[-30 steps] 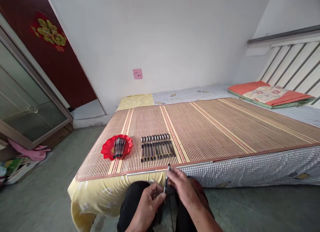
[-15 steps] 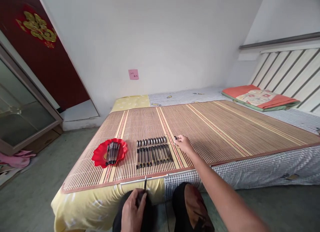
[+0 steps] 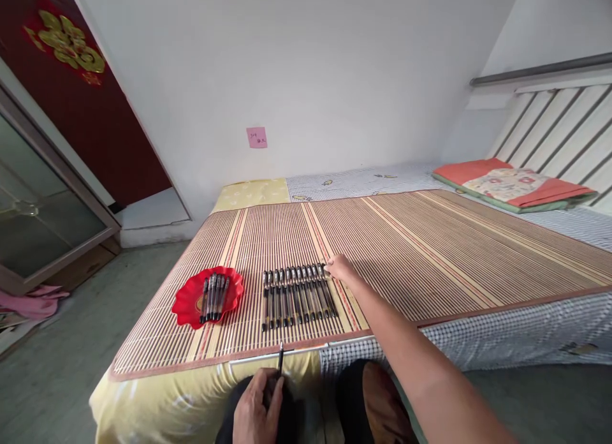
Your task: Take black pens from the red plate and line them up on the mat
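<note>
My left hand (image 3: 255,409) rests low over my lap, its fingers closed round a dark pen (image 3: 280,360) that points up toward the bed edge. My right hand (image 3: 340,270) is stretched out over the bamboo mat (image 3: 430,246), fingertips pinched at the far right end of a row of several black pens (image 3: 296,292); what it pinches is too small to name. To the left of the row, a red scalloped dish (image 3: 191,303) holds several more pens.
The mat covers a bed with a yellow and checked sheet (image 3: 502,342). A folded orange blanket (image 3: 511,185) lies at the back right. A pink note (image 3: 257,138) is on the wall. A glass cabinet (image 3: 43,221) stands at left.
My hands parted from in front of me. The right one reached out to the mat and has now moved left against the end of the pen row. The left one kept the pen.
</note>
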Action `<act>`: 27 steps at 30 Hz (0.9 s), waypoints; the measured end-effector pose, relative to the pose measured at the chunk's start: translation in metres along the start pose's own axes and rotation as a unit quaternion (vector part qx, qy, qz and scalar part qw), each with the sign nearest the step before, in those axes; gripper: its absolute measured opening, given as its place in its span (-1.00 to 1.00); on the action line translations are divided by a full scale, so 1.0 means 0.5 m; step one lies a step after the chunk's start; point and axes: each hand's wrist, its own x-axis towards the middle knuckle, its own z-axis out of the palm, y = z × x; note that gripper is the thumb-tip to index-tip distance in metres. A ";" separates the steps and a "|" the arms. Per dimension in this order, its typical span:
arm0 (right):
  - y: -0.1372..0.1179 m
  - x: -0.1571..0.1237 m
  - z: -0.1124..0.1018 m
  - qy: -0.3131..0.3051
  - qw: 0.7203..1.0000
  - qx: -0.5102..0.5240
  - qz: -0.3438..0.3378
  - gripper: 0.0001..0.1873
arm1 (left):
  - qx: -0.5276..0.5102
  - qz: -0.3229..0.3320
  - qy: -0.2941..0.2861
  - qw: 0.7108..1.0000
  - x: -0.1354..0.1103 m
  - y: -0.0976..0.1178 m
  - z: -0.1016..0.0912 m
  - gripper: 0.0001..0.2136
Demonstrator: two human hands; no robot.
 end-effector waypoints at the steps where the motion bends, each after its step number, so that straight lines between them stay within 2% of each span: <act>1: 0.001 0.002 0.001 -0.001 1.000 -0.005 -0.003 -0.94 | 0.000 0.001 0.001 1.000 0.000 0.001 0.000 -0.79; 14: 0.003 0.003 0.005 0.020 0.998 -0.042 -0.040 -0.85 | 0.000 0.004 0.025 1.000 0.003 0.017 -0.001 -0.77; 27: 0.028 0.003 0.004 0.038 0.996 -0.056 -0.064 -0.80 | 0.002 0.001 0.032 0.999 0.007 0.029 -0.003 -0.72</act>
